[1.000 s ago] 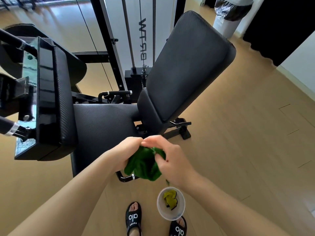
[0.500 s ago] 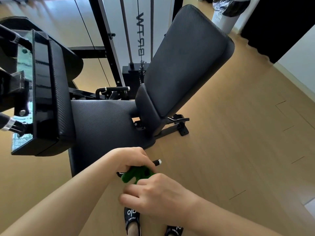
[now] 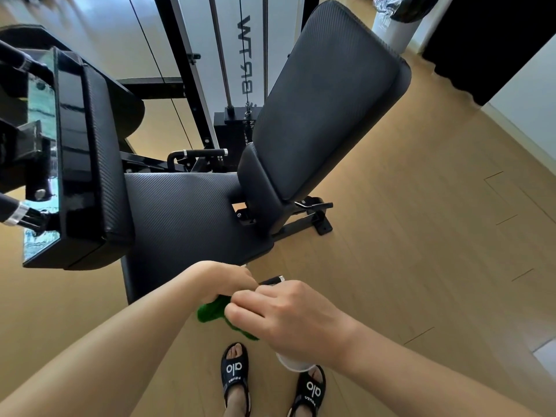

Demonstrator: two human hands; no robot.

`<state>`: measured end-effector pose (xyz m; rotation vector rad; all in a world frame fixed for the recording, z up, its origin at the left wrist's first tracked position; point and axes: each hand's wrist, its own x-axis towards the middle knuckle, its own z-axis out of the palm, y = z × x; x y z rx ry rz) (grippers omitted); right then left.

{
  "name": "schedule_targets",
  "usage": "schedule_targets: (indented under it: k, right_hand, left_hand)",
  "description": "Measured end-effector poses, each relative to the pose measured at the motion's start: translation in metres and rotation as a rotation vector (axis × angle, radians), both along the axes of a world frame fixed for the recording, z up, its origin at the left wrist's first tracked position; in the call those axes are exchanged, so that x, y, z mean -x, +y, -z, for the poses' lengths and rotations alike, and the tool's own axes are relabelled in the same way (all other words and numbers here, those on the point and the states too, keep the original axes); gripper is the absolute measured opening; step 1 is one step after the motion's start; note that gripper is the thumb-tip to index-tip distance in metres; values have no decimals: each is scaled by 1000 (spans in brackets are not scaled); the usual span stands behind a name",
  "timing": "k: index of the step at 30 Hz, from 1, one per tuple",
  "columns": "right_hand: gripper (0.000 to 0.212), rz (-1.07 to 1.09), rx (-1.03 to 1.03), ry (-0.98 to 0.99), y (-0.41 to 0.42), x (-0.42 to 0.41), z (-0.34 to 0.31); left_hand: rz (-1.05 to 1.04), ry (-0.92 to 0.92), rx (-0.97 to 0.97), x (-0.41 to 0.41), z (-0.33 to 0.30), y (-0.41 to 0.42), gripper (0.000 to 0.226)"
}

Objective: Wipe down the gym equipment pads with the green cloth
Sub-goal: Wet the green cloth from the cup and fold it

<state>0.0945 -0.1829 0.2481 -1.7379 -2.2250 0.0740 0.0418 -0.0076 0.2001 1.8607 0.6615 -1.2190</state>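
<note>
Both hands drop lower since the earlier frame, our left hand and right hand pinching the bunched green cloth, so we judge wiping the seat pad not yet started

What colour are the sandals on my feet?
Black sandals with white lettering, clearest in the head view.

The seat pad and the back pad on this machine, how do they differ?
The seat pad lies flat and low; the back pad tilts up and away. The back pad looks longer with rounded top corners; the seat pad is squarer. Both are black with a fine textured cover, and neither touches the green cloth.
</note>
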Motion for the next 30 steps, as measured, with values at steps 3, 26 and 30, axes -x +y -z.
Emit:
schedule_targets:
  k: [3,26,30]
  right_hand:
    - [35,-1,57,119,-9,7,1]
    - [19,625,334,1009,-6,-116,-13]
    - [17,549,400,953,-14,-124,-28]
  left_hand:
    - [-289,-176,14,-2,-4,-3,18]
    - [27,-740,-109,-36,-101,7,6]
    - [158,-809,-261,-49,-114,1,13]
